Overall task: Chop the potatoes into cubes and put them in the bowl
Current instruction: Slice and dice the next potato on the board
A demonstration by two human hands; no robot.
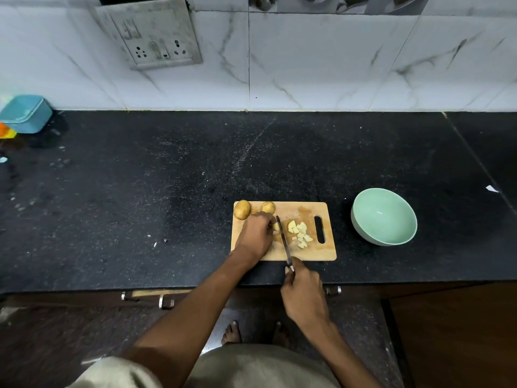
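Observation:
A wooden cutting board (307,254) lies near the counter's front edge. Two whole potatoes sit at its far left corner, one (242,210) at the edge and one (268,207) just right of it. My left hand (256,233) holds a pale potato piece (276,227) down on the board. My right hand (303,294) grips the handle of a knife (284,240), whose blade lies against that piece. Several yellow potato cubes (300,233) are heaped right of the blade. A mint green bowl (383,217) stands empty to the right of the board.
The black stone counter (167,191) stretches wide to the left and behind the board. A blue container (26,113) stands at the far left by the tiled wall. A wall socket plate (151,35) hangs above. Drawer handles (165,302) sit below the counter edge.

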